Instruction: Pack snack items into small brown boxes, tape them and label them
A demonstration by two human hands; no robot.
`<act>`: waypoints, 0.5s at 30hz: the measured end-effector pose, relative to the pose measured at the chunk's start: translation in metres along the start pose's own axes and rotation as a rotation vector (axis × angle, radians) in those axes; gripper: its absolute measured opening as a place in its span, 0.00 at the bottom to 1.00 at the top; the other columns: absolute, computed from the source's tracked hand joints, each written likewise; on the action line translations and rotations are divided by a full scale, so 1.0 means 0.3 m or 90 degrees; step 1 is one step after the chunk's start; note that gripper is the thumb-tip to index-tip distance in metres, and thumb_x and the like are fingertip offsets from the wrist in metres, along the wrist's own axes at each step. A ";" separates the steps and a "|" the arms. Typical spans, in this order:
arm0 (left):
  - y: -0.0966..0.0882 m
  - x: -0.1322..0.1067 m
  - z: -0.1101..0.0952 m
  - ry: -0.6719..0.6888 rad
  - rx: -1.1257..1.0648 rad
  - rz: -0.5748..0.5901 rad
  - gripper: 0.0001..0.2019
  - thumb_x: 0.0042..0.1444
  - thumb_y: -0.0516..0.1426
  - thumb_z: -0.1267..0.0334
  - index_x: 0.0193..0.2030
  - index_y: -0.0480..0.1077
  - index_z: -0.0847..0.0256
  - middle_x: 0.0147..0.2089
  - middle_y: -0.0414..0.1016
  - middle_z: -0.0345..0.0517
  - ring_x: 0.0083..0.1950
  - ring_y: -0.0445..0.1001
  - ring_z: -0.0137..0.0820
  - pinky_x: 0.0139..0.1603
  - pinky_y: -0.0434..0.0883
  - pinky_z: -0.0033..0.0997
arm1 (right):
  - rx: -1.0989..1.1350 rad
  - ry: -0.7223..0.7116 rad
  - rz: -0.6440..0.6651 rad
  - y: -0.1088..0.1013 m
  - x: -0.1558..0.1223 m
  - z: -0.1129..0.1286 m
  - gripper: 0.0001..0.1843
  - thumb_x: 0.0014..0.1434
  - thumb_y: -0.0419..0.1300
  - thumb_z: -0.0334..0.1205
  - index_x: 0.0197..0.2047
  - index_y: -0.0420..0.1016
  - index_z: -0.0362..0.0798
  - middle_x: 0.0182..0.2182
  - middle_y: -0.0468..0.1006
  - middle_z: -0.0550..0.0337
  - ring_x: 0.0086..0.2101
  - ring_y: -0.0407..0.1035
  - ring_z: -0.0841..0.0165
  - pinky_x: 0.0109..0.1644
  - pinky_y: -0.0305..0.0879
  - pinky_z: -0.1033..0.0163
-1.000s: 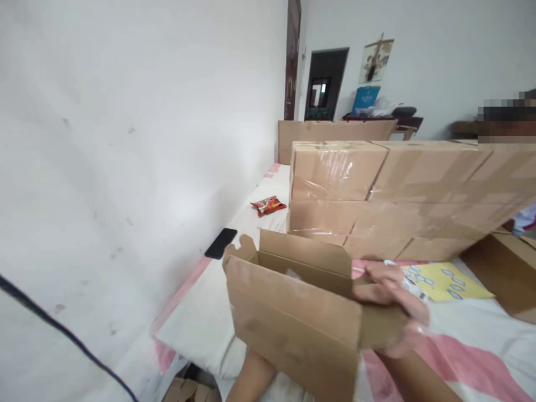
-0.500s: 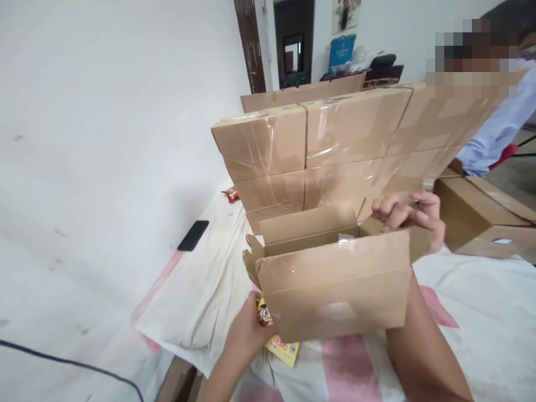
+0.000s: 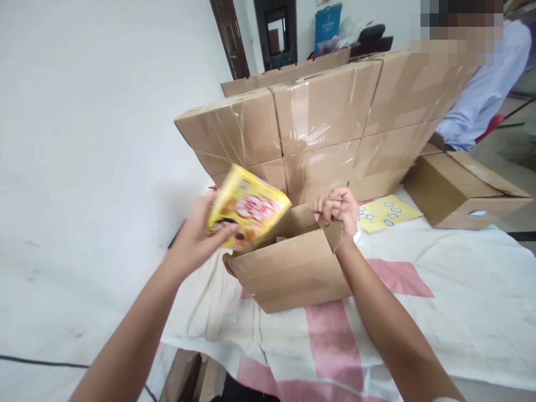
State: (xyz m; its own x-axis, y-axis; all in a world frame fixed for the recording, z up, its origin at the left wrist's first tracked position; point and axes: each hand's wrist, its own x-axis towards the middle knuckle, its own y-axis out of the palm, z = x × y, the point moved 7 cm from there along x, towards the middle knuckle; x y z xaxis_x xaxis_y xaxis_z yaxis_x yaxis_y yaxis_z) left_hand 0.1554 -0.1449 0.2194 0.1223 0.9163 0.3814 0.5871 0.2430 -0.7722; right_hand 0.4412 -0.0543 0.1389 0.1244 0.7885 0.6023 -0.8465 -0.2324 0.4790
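My left hand (image 3: 193, 241) grips a yellow snack packet (image 3: 248, 206) and holds it tilted just above the left end of an open cardboard box (image 3: 288, 273). My right hand (image 3: 339, 207) is closed on the box's right side flap. The box stands on a white and pink cloth (image 3: 419, 279) with its top flaps up; its inside is mostly hidden.
A wall of taped cardboard boxes (image 3: 322, 123) stands right behind the open box. Another carton (image 3: 460, 190) and a yellow sheet (image 3: 387, 213) lie to the right. A person in a light blue shirt (image 3: 481, 95) sits behind the stack. A white wall closes the left side.
My left hand has come up from under the box's front with the yellow packet and now holds it over the opening. The view has tilted down and the box looks farther away.
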 end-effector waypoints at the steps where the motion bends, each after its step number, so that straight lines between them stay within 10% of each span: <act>1: 0.105 0.013 -0.033 0.038 -0.042 0.177 0.33 0.62 0.59 0.47 0.71 0.58 0.57 0.65 0.69 0.51 0.63 0.70 0.41 0.65 0.68 0.45 | 0.012 0.004 0.009 0.003 0.000 0.003 0.11 0.51 0.58 0.40 0.40 0.66 0.54 0.11 0.61 0.73 0.18 0.52 0.69 0.28 0.57 0.61; 3: 0.272 -0.025 -0.072 0.072 -0.083 0.490 0.30 0.62 0.58 0.47 0.70 0.63 0.51 0.64 0.73 0.47 0.63 0.72 0.40 0.65 0.69 0.41 | 0.023 0.015 0.031 0.006 0.004 0.007 0.12 0.51 0.60 0.43 0.40 0.67 0.53 0.11 0.62 0.72 0.18 0.52 0.69 0.29 0.57 0.61; 5: 0.341 -0.071 -0.077 0.061 -0.094 0.631 0.27 0.64 0.55 0.47 0.68 0.66 0.47 0.65 0.73 0.44 0.65 0.71 0.40 0.66 0.68 0.40 | 0.024 0.028 0.033 0.002 0.011 0.008 0.14 0.52 0.63 0.48 0.39 0.68 0.53 0.11 0.63 0.71 0.18 0.53 0.68 0.29 0.58 0.60; 9: 0.333 -0.124 -0.050 -0.030 -0.036 0.576 0.25 0.68 0.50 0.49 0.70 0.63 0.45 0.74 0.61 0.41 0.73 0.62 0.41 0.71 0.62 0.44 | 0.049 0.053 0.000 -0.007 0.011 0.005 0.18 0.51 0.67 0.55 0.37 0.66 0.54 0.10 0.62 0.71 0.19 0.54 0.67 0.29 0.58 0.60; 15: 0.392 -0.310 -0.064 0.018 0.202 0.479 0.32 0.64 0.53 0.57 0.75 0.54 0.52 0.60 0.77 0.50 0.53 0.79 0.47 0.51 0.77 0.49 | 0.088 0.170 0.079 0.054 -0.012 -0.011 0.20 0.53 0.62 0.61 0.36 0.64 0.55 0.09 0.55 0.73 0.17 0.50 0.68 0.28 0.57 0.59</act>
State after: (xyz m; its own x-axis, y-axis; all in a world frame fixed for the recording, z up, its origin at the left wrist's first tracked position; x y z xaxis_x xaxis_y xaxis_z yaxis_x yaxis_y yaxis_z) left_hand 0.2285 -0.2076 0.1029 0.4168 0.8623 -0.2874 0.0855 -0.3520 -0.9321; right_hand 0.4255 -0.0590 0.1424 -0.1307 0.8671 0.4806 -0.7666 -0.3958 0.5056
